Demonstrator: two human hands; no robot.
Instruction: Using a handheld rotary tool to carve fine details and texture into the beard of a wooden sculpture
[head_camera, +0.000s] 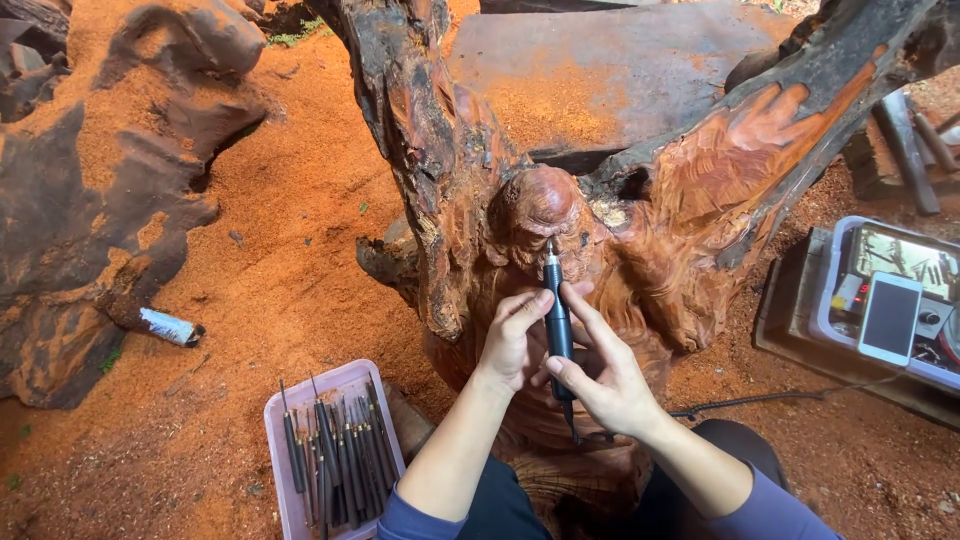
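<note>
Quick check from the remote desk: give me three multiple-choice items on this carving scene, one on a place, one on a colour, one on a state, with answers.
1. Where is the tray of spare bits?
A. left of the left forearm
B. on the phone
C. atop the carving

2. What colour is the sawdust on the ground?
A. orange-red
B. blue
C. white

3. How is the pen-shaped rotary tool held?
A. lying in the tray
B. both hands, tip on the wood carving
C. one hand, in mid-air

Answers: 1 A, it sits by that arm. 2 A, reddish dust everywhere. 3 B, left hand and right hand grip it.
</note>
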